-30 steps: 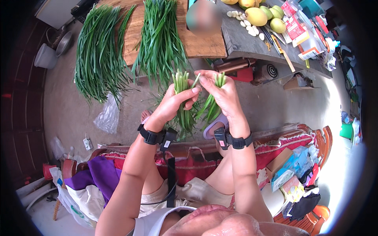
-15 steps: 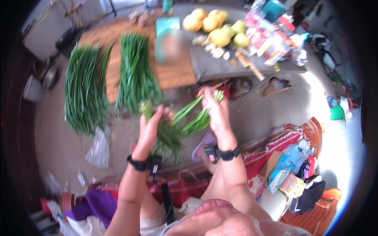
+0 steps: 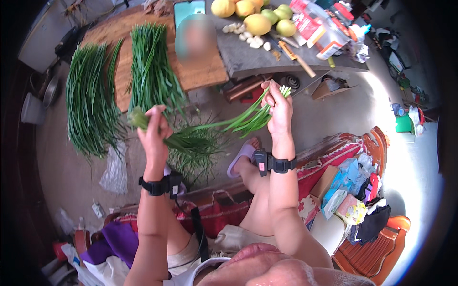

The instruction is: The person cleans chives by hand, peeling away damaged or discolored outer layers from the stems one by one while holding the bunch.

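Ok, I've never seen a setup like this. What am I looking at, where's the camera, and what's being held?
There's no machine: these are a person's two bare hands, seen by a fisheye camera worn on the head and looking down, so straight edges bend. The left hand grips a bundle of garlic chives; the right hand holds a thinner bunch, pale ends up. Beyond, two chive heaps overhang a wooden board. To its right, a grey tabletop carries yellow and green fruit and white cloves.
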`<state>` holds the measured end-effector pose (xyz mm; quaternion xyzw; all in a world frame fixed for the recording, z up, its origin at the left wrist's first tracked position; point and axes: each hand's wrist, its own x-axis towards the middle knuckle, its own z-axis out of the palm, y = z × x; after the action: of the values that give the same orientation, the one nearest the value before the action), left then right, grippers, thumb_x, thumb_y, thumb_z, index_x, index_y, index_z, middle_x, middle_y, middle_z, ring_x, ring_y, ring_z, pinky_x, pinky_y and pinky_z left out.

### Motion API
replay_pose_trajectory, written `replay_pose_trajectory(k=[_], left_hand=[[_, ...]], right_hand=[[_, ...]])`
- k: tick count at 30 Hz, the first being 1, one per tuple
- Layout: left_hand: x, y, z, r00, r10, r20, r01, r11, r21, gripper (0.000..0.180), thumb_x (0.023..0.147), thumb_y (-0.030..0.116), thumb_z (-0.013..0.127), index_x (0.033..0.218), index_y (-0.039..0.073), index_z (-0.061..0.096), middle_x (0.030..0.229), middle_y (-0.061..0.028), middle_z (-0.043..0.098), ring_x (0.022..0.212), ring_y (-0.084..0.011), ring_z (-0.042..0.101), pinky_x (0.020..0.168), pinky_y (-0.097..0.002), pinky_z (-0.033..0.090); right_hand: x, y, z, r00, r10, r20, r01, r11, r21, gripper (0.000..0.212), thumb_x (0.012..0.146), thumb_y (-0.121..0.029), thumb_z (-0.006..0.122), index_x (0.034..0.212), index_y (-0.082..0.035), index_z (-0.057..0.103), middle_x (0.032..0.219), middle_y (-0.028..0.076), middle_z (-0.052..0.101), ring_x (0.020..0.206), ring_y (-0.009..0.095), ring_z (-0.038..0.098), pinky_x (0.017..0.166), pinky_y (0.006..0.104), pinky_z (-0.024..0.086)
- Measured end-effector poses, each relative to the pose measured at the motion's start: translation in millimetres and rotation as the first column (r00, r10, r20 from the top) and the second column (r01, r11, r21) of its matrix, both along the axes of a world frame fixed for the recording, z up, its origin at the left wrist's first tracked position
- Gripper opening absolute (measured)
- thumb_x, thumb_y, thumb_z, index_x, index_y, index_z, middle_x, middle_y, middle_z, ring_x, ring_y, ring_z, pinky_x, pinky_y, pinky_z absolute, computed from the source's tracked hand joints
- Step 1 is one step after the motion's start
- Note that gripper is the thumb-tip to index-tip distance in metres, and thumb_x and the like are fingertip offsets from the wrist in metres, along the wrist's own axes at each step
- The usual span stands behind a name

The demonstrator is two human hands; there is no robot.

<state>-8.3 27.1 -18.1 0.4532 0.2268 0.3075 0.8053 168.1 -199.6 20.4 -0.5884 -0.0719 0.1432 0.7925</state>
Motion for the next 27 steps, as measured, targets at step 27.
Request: replay_pose_trajectory(k=[27], left_hand=[[7.6,-38.8,9.1,0.829,-0.378,-0.412,0.505,0.823,0.262,0.019,0.09,0.012,0.062,0.104,0.003,0.069,0.085,-0.0013,0.071,0.063,-0.0017,0.053,0.054,-0.02,0.044]], right_hand=[[-49.1,58.6,-25.6,0.885,0.462,0.059,-0.416,0.841,-0.346,0.031,0.091,-0.03,0.064,0.085,0.0,0.07,0.065,-0.006,0.054,0.058,0.002,0.045,0.05,0.0215,0.035]])
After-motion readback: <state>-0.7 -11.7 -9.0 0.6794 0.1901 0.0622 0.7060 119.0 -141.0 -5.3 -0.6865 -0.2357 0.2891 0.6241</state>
